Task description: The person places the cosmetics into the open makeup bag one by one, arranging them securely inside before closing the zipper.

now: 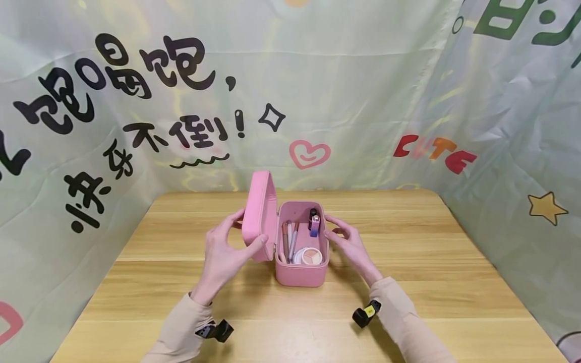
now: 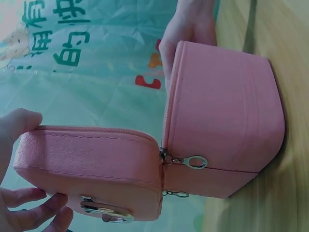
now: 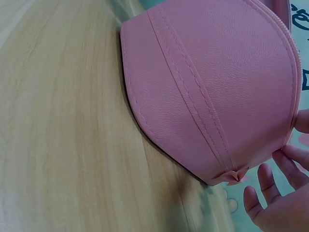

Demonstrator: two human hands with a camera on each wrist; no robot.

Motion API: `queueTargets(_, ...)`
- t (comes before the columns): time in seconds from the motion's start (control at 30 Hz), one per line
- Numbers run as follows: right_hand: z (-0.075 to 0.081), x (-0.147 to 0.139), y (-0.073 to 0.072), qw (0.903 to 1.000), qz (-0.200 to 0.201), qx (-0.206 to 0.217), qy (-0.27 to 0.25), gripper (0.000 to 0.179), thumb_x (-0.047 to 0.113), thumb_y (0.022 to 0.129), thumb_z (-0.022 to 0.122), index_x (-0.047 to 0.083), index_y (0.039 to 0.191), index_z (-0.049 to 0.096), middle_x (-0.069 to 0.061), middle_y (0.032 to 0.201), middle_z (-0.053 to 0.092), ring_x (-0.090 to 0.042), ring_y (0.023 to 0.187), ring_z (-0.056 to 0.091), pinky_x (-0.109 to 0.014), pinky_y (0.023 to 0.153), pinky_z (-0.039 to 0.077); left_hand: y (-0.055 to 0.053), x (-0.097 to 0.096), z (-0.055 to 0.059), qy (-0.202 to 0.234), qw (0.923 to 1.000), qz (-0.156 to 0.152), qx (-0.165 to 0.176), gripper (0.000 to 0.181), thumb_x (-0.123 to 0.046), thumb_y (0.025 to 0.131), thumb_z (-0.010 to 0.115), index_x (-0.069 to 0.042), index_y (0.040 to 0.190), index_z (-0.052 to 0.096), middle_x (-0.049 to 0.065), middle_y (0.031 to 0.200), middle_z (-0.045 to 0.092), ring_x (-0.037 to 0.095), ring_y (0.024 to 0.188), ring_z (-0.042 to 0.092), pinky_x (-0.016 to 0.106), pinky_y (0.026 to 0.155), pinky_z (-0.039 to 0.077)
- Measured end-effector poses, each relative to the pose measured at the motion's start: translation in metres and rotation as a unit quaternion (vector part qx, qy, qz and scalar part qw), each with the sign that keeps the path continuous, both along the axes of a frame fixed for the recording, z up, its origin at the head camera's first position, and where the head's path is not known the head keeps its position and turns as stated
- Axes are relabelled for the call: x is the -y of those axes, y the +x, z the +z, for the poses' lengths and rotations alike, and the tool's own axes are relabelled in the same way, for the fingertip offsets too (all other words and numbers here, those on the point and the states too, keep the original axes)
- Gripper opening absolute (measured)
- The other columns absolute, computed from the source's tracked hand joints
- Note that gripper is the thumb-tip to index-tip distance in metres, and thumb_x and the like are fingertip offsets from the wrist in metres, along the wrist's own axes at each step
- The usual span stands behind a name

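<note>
A pink makeup case (image 1: 300, 276) stands on the table with its lid (image 1: 255, 214) swung upright on the left side. My left hand (image 1: 227, 252) grips that lid, thumb on the near edge and fingers round its outer face. At the case's right rim, my right hand (image 1: 349, 244) pinches the edge between thumb and fingers. Inside lie several slim pencil-like sticks (image 1: 285, 239), a pink-and-blue tube (image 1: 315, 228), a dark tube (image 1: 311, 216) partly behind it, and a round compact (image 1: 311, 256) with segmented pans. Metal zipper pulls (image 2: 195, 162) hang at the hinge side in the left wrist view.
The case sits mid-way on a light wooden table (image 1: 399, 302). A printed cloth backdrop (image 1: 363, 91) rises behind and along both sides of the table. Small black cameras are strapped to both sleeved wrists.
</note>
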State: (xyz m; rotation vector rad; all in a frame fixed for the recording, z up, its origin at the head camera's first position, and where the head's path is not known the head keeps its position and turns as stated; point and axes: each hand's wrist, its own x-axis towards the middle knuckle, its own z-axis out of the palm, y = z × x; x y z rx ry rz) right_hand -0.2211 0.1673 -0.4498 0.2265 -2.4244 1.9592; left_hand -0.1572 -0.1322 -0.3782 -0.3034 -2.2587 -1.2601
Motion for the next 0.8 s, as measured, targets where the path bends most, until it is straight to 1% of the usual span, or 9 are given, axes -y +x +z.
queueTargets(0.1, 0.000, 0.000, 0.000, 1.0000, -0.004, 0.005, -0.006, 0.050, 0.009, 0.096, 0.064, 0.003, 0.144, 0.053, -0.025, 0.138, 0.056, -0.006, 0.093, 0.056, -0.027, 0.080, 0.053, 0.001, -0.005, 0.002, -0.031, 0.9994, 0.014, -0.008, 0.074, -0.035, 0.070, 0.090, -0.012, 0.134, 0.063, 0.009, 0.110, 0.073, 0.026, 0.101, 0.064, 0.044, 0.102, 0.029)
queueTargets(0.2, 0.000, 0.000, 0.000, 0.9999, -0.005, 0.007, -0.012, 0.050, 0.009, 0.096, 0.064, 0.003, 0.144, 0.053, -0.024, 0.138, 0.056, -0.004, 0.092, 0.056, -0.026, 0.080, 0.053, 0.001, -0.010, 0.003, -0.064, 0.9973, 0.021, -0.028, 0.074, -0.038, 0.069, 0.089, -0.010, 0.132, 0.064, 0.009, 0.112, 0.074, 0.027, 0.102, 0.064, 0.046, 0.102, 0.030)
queueTargets(0.37, 0.000, 0.001, 0.001, 0.9997, -0.002, 0.000, -0.024, 0.051, 0.008, 0.095, 0.064, 0.002, 0.144, 0.052, -0.026, 0.139, 0.055, -0.003, 0.091, 0.056, -0.027, 0.077, 0.053, -0.002, -0.017, 0.004, -0.110, 0.9912, 0.020, -0.071, 0.071, -0.041, 0.069, 0.089, -0.010, 0.129, 0.066, 0.008, 0.115, 0.074, 0.029, 0.103, 0.065, 0.048, 0.100, 0.032)
queueTargets(0.47, 0.000, 0.001, 0.001, 0.9996, -0.001, -0.001, -0.027, 0.051, 0.007, 0.095, 0.064, 0.001, 0.144, 0.052, -0.027, 0.137, 0.055, -0.003, 0.090, 0.056, -0.026, 0.075, 0.053, -0.003, -0.021, 0.006, -0.131, 0.9873, 0.019, -0.088, 0.071, -0.043, 0.069, 0.088, -0.010, 0.129, 0.067, 0.008, 0.117, 0.074, 0.030, 0.106, 0.066, 0.049, 0.100, 0.033)
queueTargets(0.7, 0.000, 0.002, 0.002, 0.9995, -0.006, 0.004, -0.032, 0.051, 0.006, 0.095, 0.064, 0.001, 0.144, 0.053, -0.028, 0.132, 0.055, -0.003, 0.088, 0.057, -0.026, 0.075, 0.053, -0.001, -0.030, 0.010, -0.162, 0.9824, 0.012, -0.092, 0.071, -0.046, 0.069, 0.088, -0.010, 0.128, 0.067, 0.011, 0.121, 0.072, 0.030, 0.110, 0.064, 0.053, 0.105, 0.033)
queueTargets(0.8, 0.001, 0.003, 0.002, 0.9995, -0.008, 0.009, -0.030, 0.051, 0.006, 0.095, 0.064, 0.002, 0.144, 0.053, -0.028, 0.130, 0.056, -0.003, 0.088, 0.057, -0.027, 0.076, 0.054, -0.001, -0.035, 0.010, -0.177, 0.9794, 0.008, -0.097, 0.070, -0.046, 0.070, 0.087, -0.011, 0.126, 0.067, 0.010, 0.121, 0.072, 0.030, 0.110, 0.064, 0.053, 0.105, 0.033)
